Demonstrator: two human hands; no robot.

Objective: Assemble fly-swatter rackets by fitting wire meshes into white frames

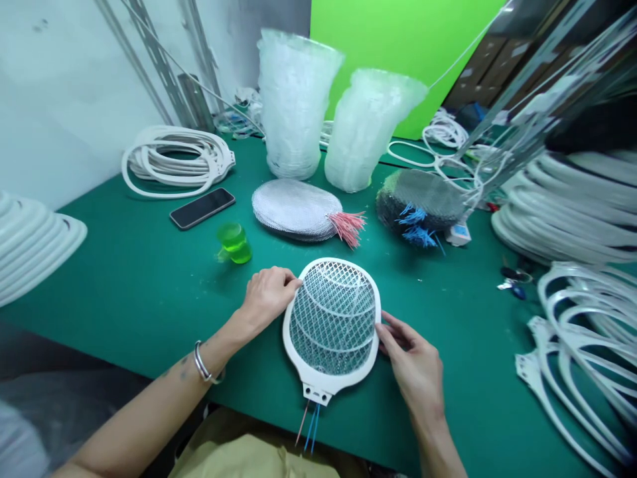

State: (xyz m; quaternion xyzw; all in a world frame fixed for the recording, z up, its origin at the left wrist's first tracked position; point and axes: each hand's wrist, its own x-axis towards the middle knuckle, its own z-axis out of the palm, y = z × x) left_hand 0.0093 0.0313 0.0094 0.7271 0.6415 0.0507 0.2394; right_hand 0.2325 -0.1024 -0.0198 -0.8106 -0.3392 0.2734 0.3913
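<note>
A white oval racket frame [332, 325] with metal mesh inside lies flat on the green table [149, 292] in front of me. Red and blue wires [309, 425] stick out of its neck over the table's front edge. My left hand [269, 295] grips the frame's left rim, fingers curled on it. My right hand [413, 362] pinches the right rim, fingers bent against the edge. A metal bracelet sits on my left wrist.
Behind the frame lie a mesh stack with pink wires [298, 209] and a darker mesh stack with blue wires [421, 199]. Two tall stacks of clear plastic parts [293, 99] stand at the back. A phone [202, 208], a green cup [233, 242], and white frame piles [572, 206] surround the area.
</note>
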